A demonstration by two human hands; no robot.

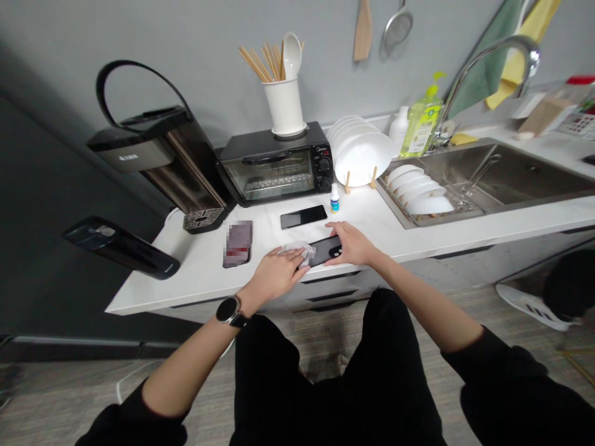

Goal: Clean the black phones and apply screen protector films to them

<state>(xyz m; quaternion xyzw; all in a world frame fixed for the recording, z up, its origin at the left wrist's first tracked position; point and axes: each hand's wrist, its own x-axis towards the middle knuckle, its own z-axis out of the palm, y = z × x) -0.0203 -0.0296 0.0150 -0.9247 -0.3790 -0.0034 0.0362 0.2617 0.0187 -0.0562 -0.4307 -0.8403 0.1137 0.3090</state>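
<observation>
A black phone (324, 249) lies back side up near the counter's front edge, its camera lenses toward the right. My right hand (351, 243) grips its right end between thumb and fingers. With my left hand (280, 271) I press a crumpled whitish wipe (305, 253) against the phone's left part; the fingers cover much of the wipe. Just behind, a second phone (304, 217) rests with its dark screen up. A small white spray bottle (334, 199) with a blue label stands beside that phone. Left of my hands lies a flat item, blurred by pixels (238, 243).
A toaster oven (279, 170) carries a white utensil holder (284, 106). Left are a drink dispenser (167, 161) and a black bottle (123, 246). White plates (362, 155) stand in a rack beside the sink (511, 179). Another person's shoe (532, 308) shows at lower right.
</observation>
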